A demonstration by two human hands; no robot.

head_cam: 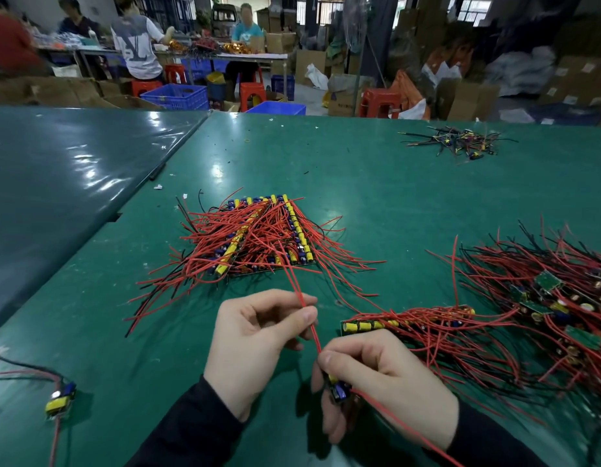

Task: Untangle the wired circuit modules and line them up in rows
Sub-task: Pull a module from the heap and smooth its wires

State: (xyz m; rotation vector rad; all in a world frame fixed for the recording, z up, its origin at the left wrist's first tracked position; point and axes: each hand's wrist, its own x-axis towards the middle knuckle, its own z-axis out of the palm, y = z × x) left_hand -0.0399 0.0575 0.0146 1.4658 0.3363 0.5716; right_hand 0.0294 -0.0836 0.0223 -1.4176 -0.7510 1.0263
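Approx. half done, by my estimate: several rows of yellow-and-blue wired circuit modules (258, 234) lined up mid green table (393, 197); big tangled red-wire pile (545, 305) at right still unsorted. Left hand (255, 342) pinches the red lead wire (309, 318); right hand (386, 382) grips one small module (339, 387) nr table's front edge.

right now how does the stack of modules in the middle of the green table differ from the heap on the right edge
The middle stack of red-wired circuit modules sits in straight rows, yellow parts aligned; the right heap of red- and black-wired modules is jumbled, its green boards tilted at odd angles. The stack's wires fan out to its sides; the heap's wires cross in a tangle. Both rest on the green table mat, untouched by either hand.
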